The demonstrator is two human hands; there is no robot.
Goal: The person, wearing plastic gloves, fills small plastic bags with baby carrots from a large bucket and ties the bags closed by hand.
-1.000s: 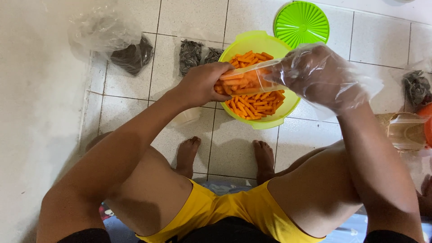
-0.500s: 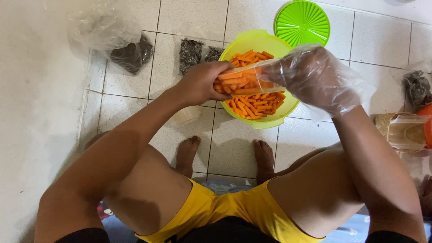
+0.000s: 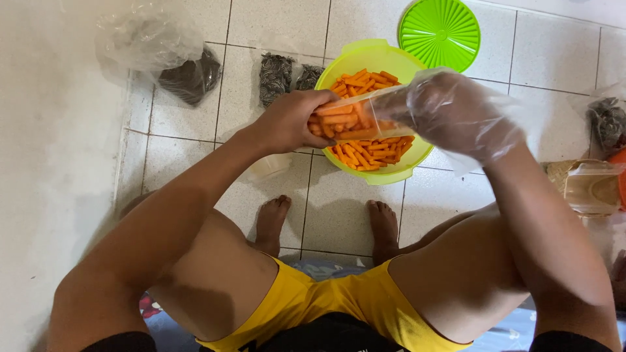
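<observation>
While hands grip it, bag (image 3: pixel 355 117) holds orange sticks (image 3: pixel 339 120).

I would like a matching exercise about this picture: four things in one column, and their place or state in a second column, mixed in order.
Things:
1. round green lid
2. green bowl
3. left hand
4. right hand

Places or states:
A. covered by a clear plastic glove
B. bare, gripping a clear bag of orange sticks
C. lying on the tiled floor beyond the bowl
D. holding loose orange sticks, under both hands

Pairs: 1-C, 2-D, 3-B, 4-A
</observation>
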